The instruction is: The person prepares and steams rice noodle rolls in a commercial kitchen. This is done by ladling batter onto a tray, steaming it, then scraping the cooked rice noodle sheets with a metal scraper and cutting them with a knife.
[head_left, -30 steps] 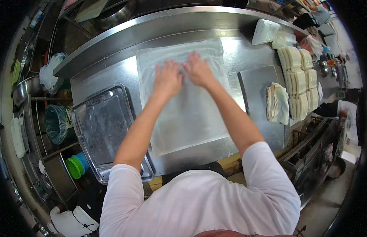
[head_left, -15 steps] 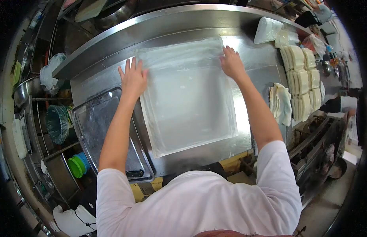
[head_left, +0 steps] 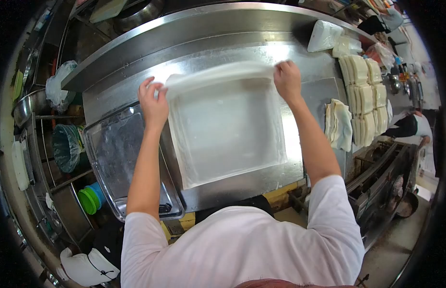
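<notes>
Left hand [head_left: 153, 103] pinching far left corner of clear plastic sheet [head_left: 228, 129], right hand [head_left: 287, 81] pinching far right corner. Far edge of sheet lifted, blurred; the remainder lies flat on steel table [head_left: 223, 190], mid-scene. Metal tray [head_left: 110, 149] just left of sheet, partly behind left forearm. Stacked cream-coloured pieces [head_left: 363, 86] far right, well apart from sheet
</notes>
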Available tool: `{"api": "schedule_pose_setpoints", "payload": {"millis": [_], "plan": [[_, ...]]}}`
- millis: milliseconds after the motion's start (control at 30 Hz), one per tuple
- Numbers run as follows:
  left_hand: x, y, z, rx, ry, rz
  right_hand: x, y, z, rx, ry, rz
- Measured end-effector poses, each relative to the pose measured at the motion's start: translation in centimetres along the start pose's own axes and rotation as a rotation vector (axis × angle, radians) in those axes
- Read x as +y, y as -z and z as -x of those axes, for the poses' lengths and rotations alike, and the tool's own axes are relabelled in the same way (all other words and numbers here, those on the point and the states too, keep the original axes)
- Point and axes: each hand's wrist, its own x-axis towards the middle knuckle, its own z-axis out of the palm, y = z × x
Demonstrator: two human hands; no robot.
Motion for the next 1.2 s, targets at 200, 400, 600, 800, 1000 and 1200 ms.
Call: {"api": "schedule_pose_setpoints", "payload": {"millis": [200,400,600,800,1000,1200], "plan": [[1.4,4.3,9.1,-0.151,-0.122,-0.118,-0.3,4.7,9.4,-0.176,-0.048,-0.043],[3.5,3.9,10.5,-0.333,-0.072,-0.256,-1.1,4.8,10.1,-0.305,0.022,-0.001],[3.7,3.7,10.2,-0.345,-0.101,-0.273,-6.3,5.2,9.1,-0.416,0.100,-0.116],[5.7,4.3,9.5,-0.075,0.101,0.114,-3.3,2.9,11.0,-0.364,0.121,0.091],[7.7,8.1,12.8,-0.156,-0.109,-0.062,-2.2,6.9,12.9,-0.143,-0.022,-0.082],[10.0,12.7,22.8,-0.486,-0.073,-0.188,-3.4,15.1,25.3,-0.342,0.090,-0.037]]}}
